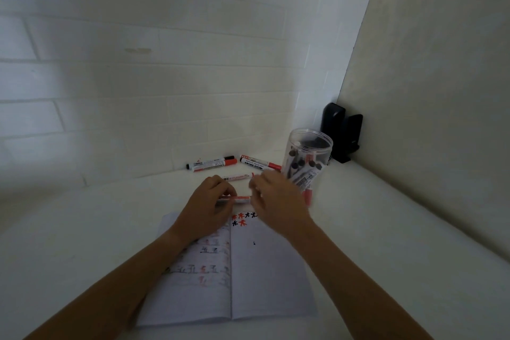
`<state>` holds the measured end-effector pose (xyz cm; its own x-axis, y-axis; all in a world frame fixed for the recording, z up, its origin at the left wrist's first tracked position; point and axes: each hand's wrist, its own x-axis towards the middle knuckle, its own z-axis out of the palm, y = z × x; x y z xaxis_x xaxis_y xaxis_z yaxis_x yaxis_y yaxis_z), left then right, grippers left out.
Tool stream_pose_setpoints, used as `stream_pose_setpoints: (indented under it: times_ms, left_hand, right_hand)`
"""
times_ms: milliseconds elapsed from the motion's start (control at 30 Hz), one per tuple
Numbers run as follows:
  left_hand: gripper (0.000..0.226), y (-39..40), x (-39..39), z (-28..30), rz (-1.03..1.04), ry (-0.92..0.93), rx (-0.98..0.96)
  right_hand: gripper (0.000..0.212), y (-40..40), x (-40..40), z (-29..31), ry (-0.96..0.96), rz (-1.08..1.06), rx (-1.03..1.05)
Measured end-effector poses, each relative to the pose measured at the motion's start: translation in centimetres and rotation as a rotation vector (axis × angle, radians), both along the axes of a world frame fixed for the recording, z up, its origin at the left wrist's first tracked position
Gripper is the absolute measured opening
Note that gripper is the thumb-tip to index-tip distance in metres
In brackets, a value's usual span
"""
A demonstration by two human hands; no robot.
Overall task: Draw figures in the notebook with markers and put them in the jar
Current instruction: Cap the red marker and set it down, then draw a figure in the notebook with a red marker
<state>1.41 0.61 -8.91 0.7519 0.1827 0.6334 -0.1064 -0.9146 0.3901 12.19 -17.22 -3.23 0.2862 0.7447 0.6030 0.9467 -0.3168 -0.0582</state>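
Motion blur smeared the right hand point(271, 196), its grip impossible to tell. The left hand point(211, 203) gripped a red-and-white marker point(239, 199) above the open white notebook point(265, 270), beside the clear plastic jar point(307, 159).

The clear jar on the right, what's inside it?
The clear jar holds several markers with black caps, leaning together, and at least one red end near the bottom. The right hand covers its lower left, so an exact count isn't possible.
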Motion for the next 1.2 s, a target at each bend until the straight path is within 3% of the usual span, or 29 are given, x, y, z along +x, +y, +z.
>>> stream_pose_setpoints:
  times_ms: [100, 233, 400, 500, 667, 833, 967, 1100, 1200]
  left_hand:
    - [0.014, -0.1, -0.1, 0.0, -0.007, -0.002, 0.009]
    - [0.015, -0.8, -0.7, 0.9, -0.109, -0.022, -0.077]
    - [0.052, -1.8, -1.7, 1.5, -0.259, 0.065, -0.224]
    - [0.07, -1.6, -1.9, 1.7, -0.352, 0.099, -0.181]
    - [0.053, -0.2, -0.5, 0.8, -0.284, 0.099, -0.057]
    - [0.026, 0.9, 0.5, -0.6, -0.18, 0.089, 0.048]
    - [0.035, 1.1, 0.5, -0.5, -0.088, 0.029, 0.075]
    - [0.039, 0.9, 0.7, -0.8, -0.088, 0.116, 0.13]
    - [0.041, 0.3, 0.4, -0.4, -0.143, 0.136, 0.161]
  right_hand:
    - [0.023, 0.7, -0.2, -4.0, 0.052, 0.045, -0.113]
    - [0.035, 0.6, 0.1, -5.7, 0.159, 0.062, -0.096]
    - [0.033, 0.3, 0.0, -5.4, 0.099, 0.121, -0.023]
    - [0.03, -0.1, -0.1, -5.4, 0.236, 0.103, 0.006]
    - [0.014, -1.2, -0.4, -4.0, 0.676, 0.251, 0.209]
    - [0.016, -1.6, -0.2, -3.2, 0.86, 0.31, 0.266]
    - [0.006, -1.6, 1.1, -3.4, 0.733, 0.187, 0.391]
    - [0.018, -1.1, 1.4, -4.4, 0.38, 0.082, 0.134]
    - [0.03, -0.5, 0.4, -4.8, 0.245, 0.08, 0.019]
